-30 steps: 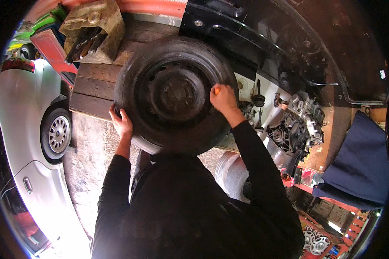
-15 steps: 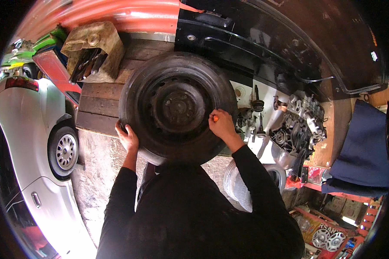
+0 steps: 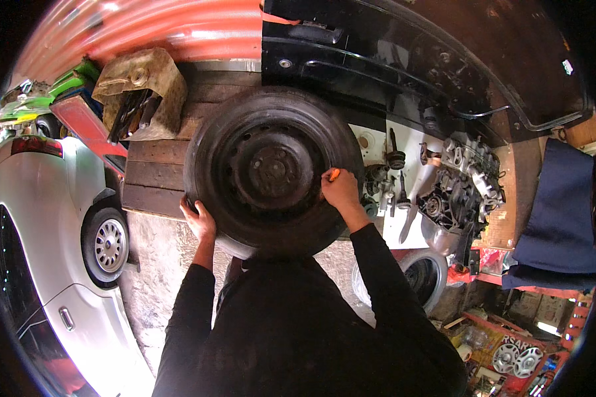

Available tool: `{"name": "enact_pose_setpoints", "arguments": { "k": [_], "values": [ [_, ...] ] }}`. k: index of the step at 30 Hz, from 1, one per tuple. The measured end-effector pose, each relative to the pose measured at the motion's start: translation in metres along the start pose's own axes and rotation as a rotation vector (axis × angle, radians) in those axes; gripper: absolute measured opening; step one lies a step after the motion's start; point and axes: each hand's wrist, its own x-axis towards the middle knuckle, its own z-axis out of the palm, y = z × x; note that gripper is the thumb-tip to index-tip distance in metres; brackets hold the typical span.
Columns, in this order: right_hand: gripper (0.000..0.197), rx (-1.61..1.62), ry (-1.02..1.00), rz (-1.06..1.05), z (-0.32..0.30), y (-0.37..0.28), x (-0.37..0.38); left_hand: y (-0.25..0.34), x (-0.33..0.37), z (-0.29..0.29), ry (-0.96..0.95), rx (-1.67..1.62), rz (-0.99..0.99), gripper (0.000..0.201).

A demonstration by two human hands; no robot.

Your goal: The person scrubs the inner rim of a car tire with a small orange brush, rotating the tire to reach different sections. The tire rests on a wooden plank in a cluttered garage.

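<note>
A black car wheel with its tyre lies flat on a wooden plank bench in front of me, its steel rim facing up. My left hand grips the tyre's near left edge, fingers against the sidewall. At the right inner edge of the tyre, beside the rim, my right hand is closed around a small tool with an orange end. The rest of that tool is hidden in my fist, so its kind cannot be told.
A worn container with tools stands back left. To the right are engine parts, a dark blue cloth and, lower, another tyre. A silver car is at left; a black panel lies behind.
My view has shifted slightly, so the surroundings sit a little differently. Both hands stay at nearly the same places on the wheel; the orange end in my right hand is angled differently.
</note>
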Motion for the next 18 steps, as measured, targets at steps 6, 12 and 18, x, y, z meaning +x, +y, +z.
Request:
{"name": "enact_pose_setpoints", "arguments": {
  "k": [6, 12, 18],
  "values": [
    [0.015, 0.062, -0.102, -0.022, -0.006, 0.0, -0.004, 0.002, -0.002, 0.001, -0.006, -0.007, -0.014, 0.051],
    [0.016, 0.19, 0.008, -0.21, -0.025, -0.019, -0.007, 0.006, -0.003, -0.003, -0.016, -0.018, -0.038, 0.051],
    [0.016, 0.192, -0.011, -0.192, -0.021, -0.012, -0.036, -0.003, -0.002, 0.0, -0.006, -0.031, -0.004, 0.051]
  ]
}}
